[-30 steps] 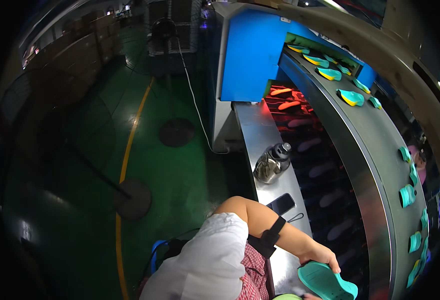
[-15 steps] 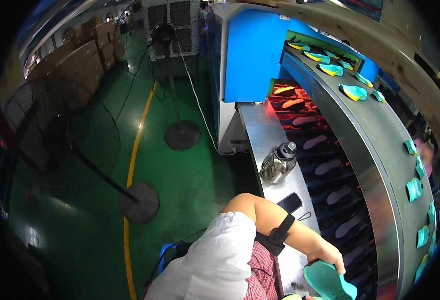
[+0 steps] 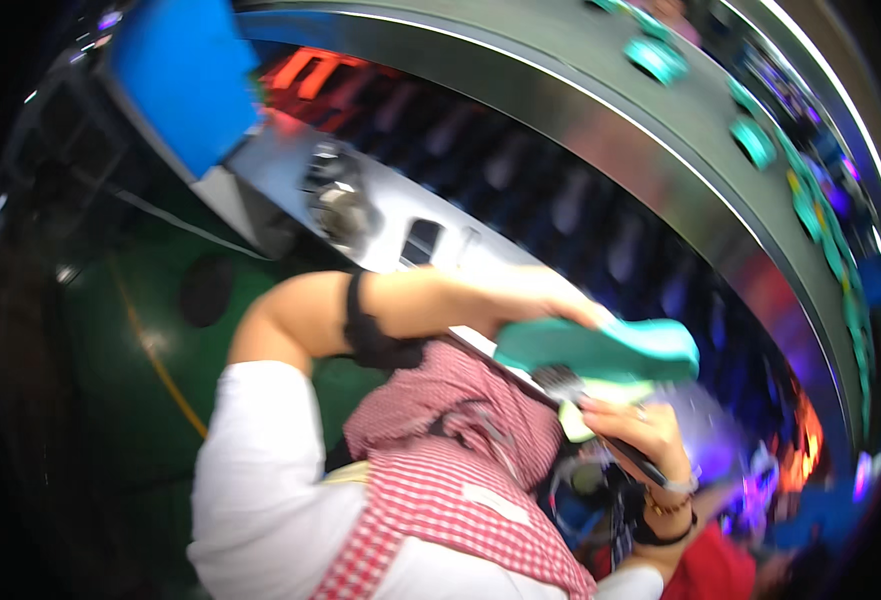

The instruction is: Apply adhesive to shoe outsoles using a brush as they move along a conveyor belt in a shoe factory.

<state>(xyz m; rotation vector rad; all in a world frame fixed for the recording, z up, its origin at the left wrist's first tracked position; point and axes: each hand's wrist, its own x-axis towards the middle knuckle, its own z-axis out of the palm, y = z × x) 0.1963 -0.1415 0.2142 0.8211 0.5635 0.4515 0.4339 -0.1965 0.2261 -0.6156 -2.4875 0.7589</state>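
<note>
- Head view: left hand point(image 3: 545, 300) gripping the teal shoe sole point(image 3: 600, 350) from above, fingers wrapped over its edge, held above the lap, beside the steel conveyor point(image 3: 600, 130).
- Right hand point(image 3: 635, 425) below the sole, fingers pinched on a small brush point(image 3: 565, 385) touching its underside.
- Best done, judging from this: sole kept steady and level, brush strokes even, edges covered.
- Containers: a dark round jar point(image 3: 340, 200) on the steel shelf point(image 3: 270, 165); contents too blurred to tell.
- More teal soles point(image 3: 755, 140) riding the conveyor top.

A shoe factory line: teal soles point(image 3: 755, 140) are riding a curved steel conveyor point(image 3: 600, 120) toward two o'clock, above a green-painted floor point(image 3: 130, 350) at nine o'clock.
</note>
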